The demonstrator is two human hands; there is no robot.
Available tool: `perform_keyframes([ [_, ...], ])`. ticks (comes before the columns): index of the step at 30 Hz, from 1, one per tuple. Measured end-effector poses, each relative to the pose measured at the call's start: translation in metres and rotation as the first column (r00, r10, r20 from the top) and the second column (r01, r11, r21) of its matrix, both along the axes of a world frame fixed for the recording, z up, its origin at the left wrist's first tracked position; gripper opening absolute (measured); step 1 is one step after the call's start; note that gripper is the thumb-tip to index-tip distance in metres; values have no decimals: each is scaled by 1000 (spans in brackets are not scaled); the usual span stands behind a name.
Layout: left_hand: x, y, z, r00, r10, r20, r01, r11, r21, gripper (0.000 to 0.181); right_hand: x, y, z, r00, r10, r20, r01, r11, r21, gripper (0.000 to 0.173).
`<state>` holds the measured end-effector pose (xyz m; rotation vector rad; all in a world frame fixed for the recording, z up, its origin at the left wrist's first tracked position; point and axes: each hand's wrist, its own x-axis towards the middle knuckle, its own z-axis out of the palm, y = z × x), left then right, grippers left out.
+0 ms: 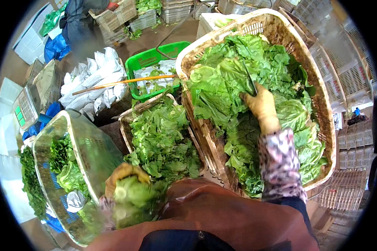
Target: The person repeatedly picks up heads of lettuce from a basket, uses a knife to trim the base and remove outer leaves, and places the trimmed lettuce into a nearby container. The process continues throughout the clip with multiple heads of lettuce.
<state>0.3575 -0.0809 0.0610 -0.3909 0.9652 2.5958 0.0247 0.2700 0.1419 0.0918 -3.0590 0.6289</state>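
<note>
My left hand (125, 174), in a yellowish-brown glove, grips a head of lettuce (130, 197) low in front of my apron. Motion blurs both, and the pale cut stem end faces up. In my gloved right hand (262, 102) is a thin knife (248, 75), its dark blade directed away from me. That hand is over the lettuce heads (221, 81) in a large, dirt-stained white crate (328, 125); whether it touches the leaves I cannot tell. Between my hands, loose green leaves (163, 135) fill a smaller crate (125, 133).
At left, a tall crate (69, 125) holds greens, with a scale (26, 108) beyond it. An orange-brown stick (122, 82) spans from white wrapped bundles (94, 75) across a green basket (163, 47). Stacked crates (352, 75) line the right; a person (80, 25) stands far left.
</note>
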Motion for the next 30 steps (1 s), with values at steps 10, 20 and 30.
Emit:
perform_keyframes([
  [10, -40, 68, 10, 927, -108, -359, 17, 969, -247, 92, 131, 21, -9, 946, 316, -68, -246, 565, -787, 40],
  [20, -13, 50, -95, 662, 198, -723, 52, 950, 308, 46, 177, -116, 22, 507, 852, -130, -849, 520, 96, 33],
  [30, 50, 48, -3, 956, 259, 136, -288, 917, 278, 64, 178, -137, 20, 484, 769, 419, -310, 598, -739, 34],
])
